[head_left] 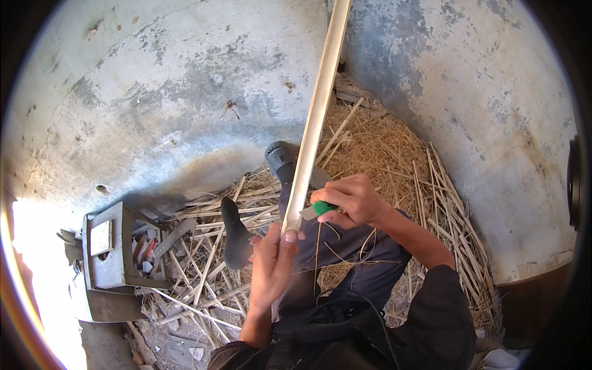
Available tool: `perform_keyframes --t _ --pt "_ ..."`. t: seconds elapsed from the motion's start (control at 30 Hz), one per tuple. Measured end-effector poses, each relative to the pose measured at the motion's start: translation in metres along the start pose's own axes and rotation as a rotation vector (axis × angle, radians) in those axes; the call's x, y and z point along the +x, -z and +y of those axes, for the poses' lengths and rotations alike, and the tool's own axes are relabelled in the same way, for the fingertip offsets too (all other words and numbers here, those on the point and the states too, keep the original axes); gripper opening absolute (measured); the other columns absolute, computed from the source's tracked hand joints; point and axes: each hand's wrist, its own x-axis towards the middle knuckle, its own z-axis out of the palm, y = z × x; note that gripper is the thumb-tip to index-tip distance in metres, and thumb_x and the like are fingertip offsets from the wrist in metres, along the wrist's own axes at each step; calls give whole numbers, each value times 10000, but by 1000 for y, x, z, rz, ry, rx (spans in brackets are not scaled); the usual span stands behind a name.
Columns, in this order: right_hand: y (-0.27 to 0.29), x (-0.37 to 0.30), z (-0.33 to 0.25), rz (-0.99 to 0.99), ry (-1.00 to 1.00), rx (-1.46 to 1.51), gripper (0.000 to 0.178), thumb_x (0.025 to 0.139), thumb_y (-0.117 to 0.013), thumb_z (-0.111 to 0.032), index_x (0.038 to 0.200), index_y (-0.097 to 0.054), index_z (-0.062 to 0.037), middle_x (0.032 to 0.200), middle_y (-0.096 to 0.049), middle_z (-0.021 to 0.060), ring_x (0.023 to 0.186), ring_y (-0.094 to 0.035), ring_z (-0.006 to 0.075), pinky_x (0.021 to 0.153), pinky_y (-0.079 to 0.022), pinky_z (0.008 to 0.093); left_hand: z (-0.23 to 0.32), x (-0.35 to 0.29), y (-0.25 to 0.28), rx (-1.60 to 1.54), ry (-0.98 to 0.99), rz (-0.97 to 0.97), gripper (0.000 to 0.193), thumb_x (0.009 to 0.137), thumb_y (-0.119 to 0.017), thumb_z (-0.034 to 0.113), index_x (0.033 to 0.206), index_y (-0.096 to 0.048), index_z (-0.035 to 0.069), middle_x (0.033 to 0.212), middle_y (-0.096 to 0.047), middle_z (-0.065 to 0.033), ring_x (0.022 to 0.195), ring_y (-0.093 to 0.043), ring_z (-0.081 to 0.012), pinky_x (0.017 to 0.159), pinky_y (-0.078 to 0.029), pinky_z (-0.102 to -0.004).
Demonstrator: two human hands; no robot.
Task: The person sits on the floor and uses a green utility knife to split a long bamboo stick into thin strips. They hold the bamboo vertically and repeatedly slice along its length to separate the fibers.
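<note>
A long split bamboo piece (pixel 317 117), pale and hollowed like a trough, runs from my lap up past the top of the picture. My left hand (pixel 271 262) is closed around its near end, with the thumb on top. In my right hand (pixel 354 200) is a small knife with a green handle (pixel 322 208). Its short blade (pixel 308 213) points left at the bamboo's right edge, close above my left hand. Whether the blade touches the bamboo, I cannot tell. The fingers of my right hand are wrapped round the handle.
Bamboo strips (pixel 453 216) and a heap of thin shavings (pixel 376 139) cover the floor around my legs. At the left stands a worn wooden box (pixel 117 280) with odds and ends inside. Patchy grey walls (pixel 185 92) meet beyond my feet. A dark shoe (pixel 280 154) shows beside the bamboo.
</note>
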Motion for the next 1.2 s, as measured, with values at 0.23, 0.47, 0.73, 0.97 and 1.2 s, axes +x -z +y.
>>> perform_keyframes --t 0.23,0.47,0.73,0.97,1.2 --pt "-2 2 -3 -4 52 6 354 938 -771 -469 1020 -721 -128 755 -682 -14 585 -687 173 518 -518 323 3 6 -1 -268 156 -139 371 1178 -424 384 982 -517 83 711 -409 38 571 -307 -35 505 -265 -227" --pt "-5 2 -3 16 36 12 354 931 -785 -459 1001 -723 -118 748 -694 -10 574 -688 179 515 -522 329 4 4 -11 -210 71 -51 378 1179 -415 391 963 -501 94 719 -412 50 576 -301 -25 497 -236 -227" --pt "-3 4 -6 0 3 -5 354 933 -779 -475 962 -732 -126 710 -697 -9 558 -690 183 509 -522 328 7 0 -7 -284 154 -57 383 1160 -477 403 1125 -594 39 783 -398 82 684 -338 -26 589 -245 -220" --pt "-6 3 -5 9 -8 -23 363 949 -761 -488 932 -724 -128 687 -687 -9 555 -689 185 507 -518 331 -1 3 -5 -339 177 -70 437 1155 -458 451 857 -426 133 636 -329 61 508 -239 -29 455 -163 -256" --pt "-9 1 -3 -34 -10 -50 375 953 -752 -500 935 -733 -126 701 -705 -6 579 -708 183 512 -529 327 -13 3 1 -294 139 -76 447 1156 -460 435 829 -415 134 605 -303 59 491 -226 -37 451 -159 -256"
